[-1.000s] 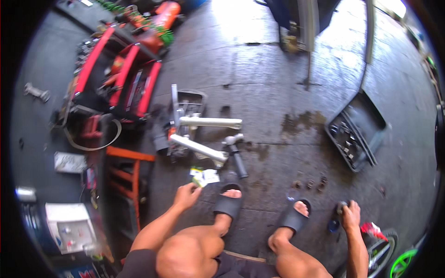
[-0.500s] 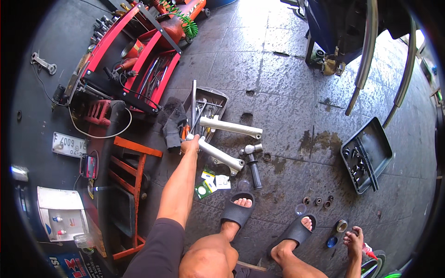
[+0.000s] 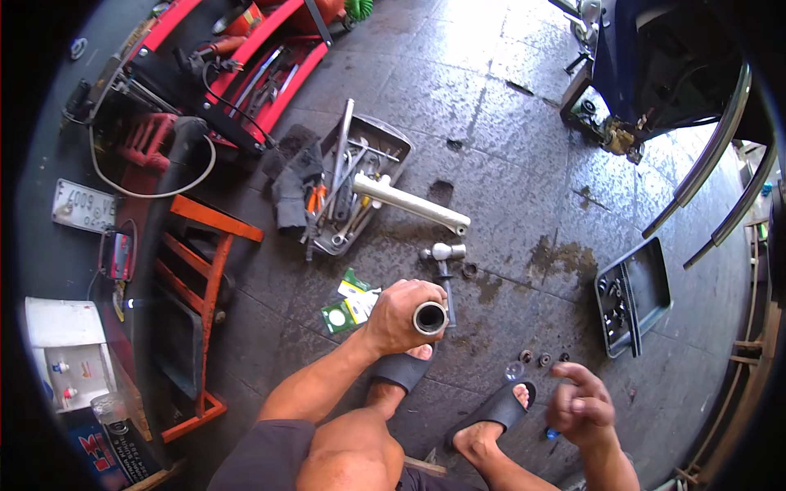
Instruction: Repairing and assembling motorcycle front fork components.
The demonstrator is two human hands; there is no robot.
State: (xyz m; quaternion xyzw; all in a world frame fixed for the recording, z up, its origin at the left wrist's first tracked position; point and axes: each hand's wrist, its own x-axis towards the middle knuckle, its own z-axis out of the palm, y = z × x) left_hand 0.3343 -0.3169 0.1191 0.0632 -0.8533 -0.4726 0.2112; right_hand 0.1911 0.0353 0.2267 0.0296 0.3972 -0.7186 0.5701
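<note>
My left hand [image 3: 399,315] is closed around a metal tube [image 3: 430,317], its open round end pointing up at the camera. My right hand [image 3: 583,407] hovers low at the right with fingers curled; a small blue object [image 3: 553,433] shows under it, and I cannot tell if the fingers hold it. A second white tube [image 3: 413,204] lies on the wet floor beyond, next to a hammer [image 3: 444,260]. Small round parts [image 3: 543,358] sit on the floor by my right sandal [image 3: 498,407].
A grey tray of hand tools [image 3: 393,139] lies ahead. A red tool chest [image 3: 246,74] and an orange metal stand [image 3: 201,270] are at the left. A black parts tray [image 3: 634,299] lies at the right, a motorcycle [image 3: 655,74] behind it. Green packets [image 3: 350,299] lie near my left hand.
My left hand has pulled back from the tool tray with one tube lifted off the floor. My right hand has risen from the ground. The camera view has tilted down.
</note>
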